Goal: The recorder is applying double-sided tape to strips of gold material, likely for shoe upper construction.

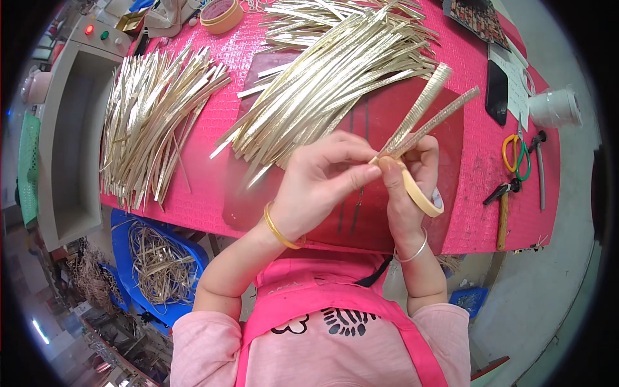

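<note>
On the pink table [480, 200], a large pile of gold strips [335, 84] is spread just beyond the hands, partly over a red mat [271, 209]; its near end is partly hidden by the left hand [325, 177], and whether it is touched cannot be told. A second pile [155, 122] is laid farther left, beside a grey box [77, 129]. On the right, a black phone [496, 93], scissors [523, 169] and a wooden-handled hammer [502, 222] are set well apart from the hands. Below the table's left side, tangled strips [161, 264] are held in a blue bin [120, 251].

Above the mat, two gold bands [422, 103] are pinched at their near ends between the fingertips of the left hand and the right hand [409, 200], whose thumbs are brought together. From this pinch the bands are fanned into a narrow V, pointing away and rightward. A yellow tape roll [418, 195] is held against the right hand, just below the pinched ends.
</note>
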Demonstrator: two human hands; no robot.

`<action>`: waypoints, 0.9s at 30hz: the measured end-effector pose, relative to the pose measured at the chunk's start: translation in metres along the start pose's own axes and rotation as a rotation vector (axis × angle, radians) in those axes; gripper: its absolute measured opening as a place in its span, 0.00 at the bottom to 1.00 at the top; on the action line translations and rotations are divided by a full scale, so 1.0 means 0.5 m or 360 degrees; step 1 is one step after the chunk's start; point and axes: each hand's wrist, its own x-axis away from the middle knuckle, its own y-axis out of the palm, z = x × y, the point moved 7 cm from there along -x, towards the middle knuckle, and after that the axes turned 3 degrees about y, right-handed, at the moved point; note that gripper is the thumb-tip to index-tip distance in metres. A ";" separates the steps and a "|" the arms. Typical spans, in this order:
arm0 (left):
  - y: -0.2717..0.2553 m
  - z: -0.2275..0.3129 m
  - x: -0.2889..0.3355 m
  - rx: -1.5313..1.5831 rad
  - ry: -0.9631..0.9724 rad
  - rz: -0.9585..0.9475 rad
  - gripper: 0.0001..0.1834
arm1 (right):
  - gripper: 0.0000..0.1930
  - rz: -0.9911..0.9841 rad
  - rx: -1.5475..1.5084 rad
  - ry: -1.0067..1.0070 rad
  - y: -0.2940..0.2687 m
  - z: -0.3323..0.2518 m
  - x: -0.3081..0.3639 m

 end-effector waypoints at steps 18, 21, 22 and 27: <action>-0.404 0.170 0.002 -0.1137 -0.0603 0.0579 0.12 | 0.07 -0.0381 0.0861 0.0403 -0.093 0.045 -0.064; -0.344 0.212 -0.071 -0.2740 0.0717 0.0430 0.16 | 0.10 0.0094 0.1247 0.0003 -0.154 0.041 -0.192; -0.247 0.179 -0.111 -0.2239 0.0683 0.0305 0.18 | 0.10 0.0216 0.1417 -0.0095 -0.184 0.060 -0.230; 0.042 -0.057 -0.281 -0.2345 0.0734 -0.0033 0.05 | 0.13 0.0150 0.1224 -0.0083 -0.180 0.124 -0.293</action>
